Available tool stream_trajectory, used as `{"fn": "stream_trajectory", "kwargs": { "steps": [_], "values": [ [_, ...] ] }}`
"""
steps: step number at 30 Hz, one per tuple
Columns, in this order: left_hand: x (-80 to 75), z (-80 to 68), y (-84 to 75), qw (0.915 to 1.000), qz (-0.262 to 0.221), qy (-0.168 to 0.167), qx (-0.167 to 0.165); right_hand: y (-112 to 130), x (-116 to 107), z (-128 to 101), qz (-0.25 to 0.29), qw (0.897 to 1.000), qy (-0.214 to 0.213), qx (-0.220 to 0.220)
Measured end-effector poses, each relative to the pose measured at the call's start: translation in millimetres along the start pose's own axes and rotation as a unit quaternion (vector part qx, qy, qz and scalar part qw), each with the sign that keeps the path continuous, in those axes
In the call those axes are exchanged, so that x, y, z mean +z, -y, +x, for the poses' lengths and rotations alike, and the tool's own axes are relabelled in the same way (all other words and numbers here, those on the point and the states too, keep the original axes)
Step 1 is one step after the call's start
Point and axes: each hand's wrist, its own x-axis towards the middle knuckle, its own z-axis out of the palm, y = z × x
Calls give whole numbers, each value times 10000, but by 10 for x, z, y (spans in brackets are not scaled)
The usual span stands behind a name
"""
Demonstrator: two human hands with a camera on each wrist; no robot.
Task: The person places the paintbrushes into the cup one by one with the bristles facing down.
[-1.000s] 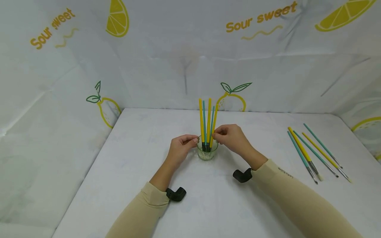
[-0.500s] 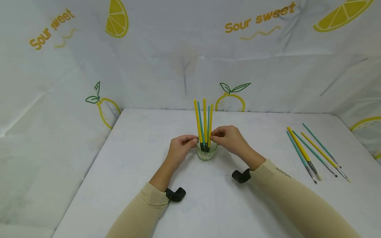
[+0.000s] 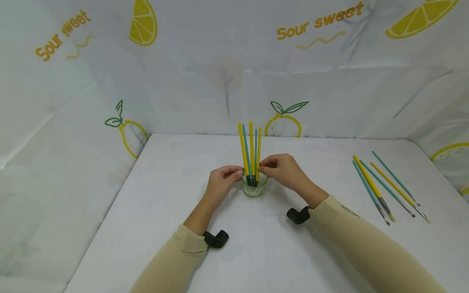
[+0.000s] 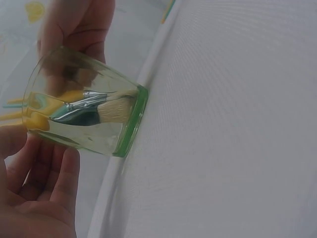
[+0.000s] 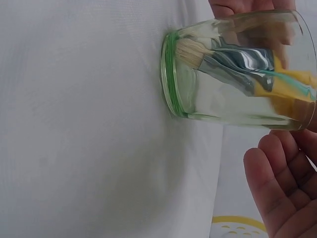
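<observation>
Across the whole scene stretches a white cloth-covered desk (image 3: 256, 252), backed by white sheeting printed with yellow lemons (image 3: 227, 65). Toward the right side of the desk, well apart from the hands, lie five loose yellow and teal paintbrushes (image 3: 384, 187), side by side. Near the middle stands a small clear glass cup with a greenish base (image 3: 254, 188), upright on the desk. Inside it stand five long yellow and teal paintbrushes (image 3: 250, 152), bristles down, handles rising close together above the rim; the wrist views show pale bristles and silver ferrules resting against the cup's bottom. The left hand (image 3: 222, 183) has its fingers curled at the cup's left rim, thumb and fingertips touching the glass. The right hand (image 3: 282, 170) pinches a yellow handle just above the rim on the cup's right side.
</observation>
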Motion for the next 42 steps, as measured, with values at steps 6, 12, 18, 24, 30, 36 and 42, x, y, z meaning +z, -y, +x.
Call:
{"fn": "stream_trajectory", "kwargs": {
  "steps": [6, 12, 18, 24, 30, 36, 42],
  "values": [
    [4, -4, -14, 10000, 77, -33, -28, -22, -126, -16, 47, 9997, 71, 214],
    [-4, -2, -7, 9999, 136, -37, -85, -192, -399, -65, -68, 9987, -28, 504],
    [-9, 3, 1, 9999, 160, -4, -48, -393, -792, -197, -270, 9958, -227, 839],
    [-16, 10, 14, 9998, 173, -19, 9, -723, -1180, -315, -555, 9911, -375, 1150],
    [-29, 15, 0, 9997, 221, -59, 39, -1011, -1489, -468, -1105, 9798, -58, 1666],
    [-30, 26, -9, 9997, 245, -9, 24, -1280, -1671, -630, -1710, 9658, 294, 1925],
    [-35, 25, -14, 9997, 221, -59, 6, -1456, -1815, -689, -1983, 9541, 724, 2123]
  ]
}}
